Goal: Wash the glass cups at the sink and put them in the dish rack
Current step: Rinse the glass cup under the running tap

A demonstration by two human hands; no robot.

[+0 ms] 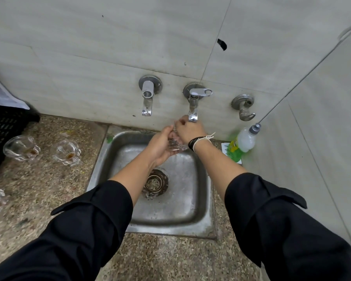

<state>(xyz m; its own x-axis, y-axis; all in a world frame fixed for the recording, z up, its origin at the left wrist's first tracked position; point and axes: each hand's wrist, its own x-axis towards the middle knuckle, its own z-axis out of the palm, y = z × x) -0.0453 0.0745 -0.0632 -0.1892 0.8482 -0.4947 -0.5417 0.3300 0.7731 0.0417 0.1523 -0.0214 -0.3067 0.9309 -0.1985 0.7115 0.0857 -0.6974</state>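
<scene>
Gripping glass cup (175, 146), both hands (160, 147) (187, 129).

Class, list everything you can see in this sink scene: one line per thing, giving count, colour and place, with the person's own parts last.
sink: one, steel, set in the counter, centre.
drain strainer: one, metal, sink floor.
taps: two, chrome, on the wall above the sink.
wall fitting: one, dull metal, right of the taps.
soap bottle: one, clear with green liquid, right of the sink.
dirty glass cups: two in full view plus one at the left edge, clear with brown dregs, counter on the left.
crate: one, black, far left.
held glass cup: one, clear, under the right tap.
left hand: holds the cup.
right hand: grips the cup from above.
</scene>
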